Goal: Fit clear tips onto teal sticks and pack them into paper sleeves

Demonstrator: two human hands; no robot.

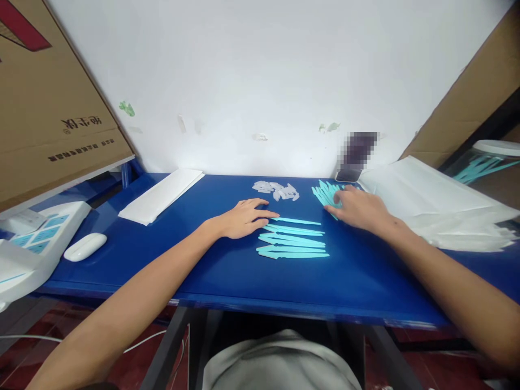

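Observation:
My left hand (pixel 246 218) lies flat with fingers stretched out, its fingertips at the left end of the top strip in a row of thin turquoise strips (pixel 294 238). These strips have a pointed, wider left end and lie roughly side by side across the table. Farther right, my right hand (pixel 357 206) bends over a pile of similar turquoise strips (pixel 324 190). Its thumb and fingers curl in on the strips at the pile's near side; the palm hides part of the pile. Between the hands, farther back, lies a small heap of pale translucent pieces (pixel 278 189).
On the blue table (pixel 227 276), folded white sheets (pixel 160 196) lie left and white bags (pixel 439 200) right. A phone (pixel 348 172) leans on the wall. A white oval case (pixel 85 247) and white device (pixel 60 233) sit left. A clear jar (pixel 487 162) holds turquoise strips.

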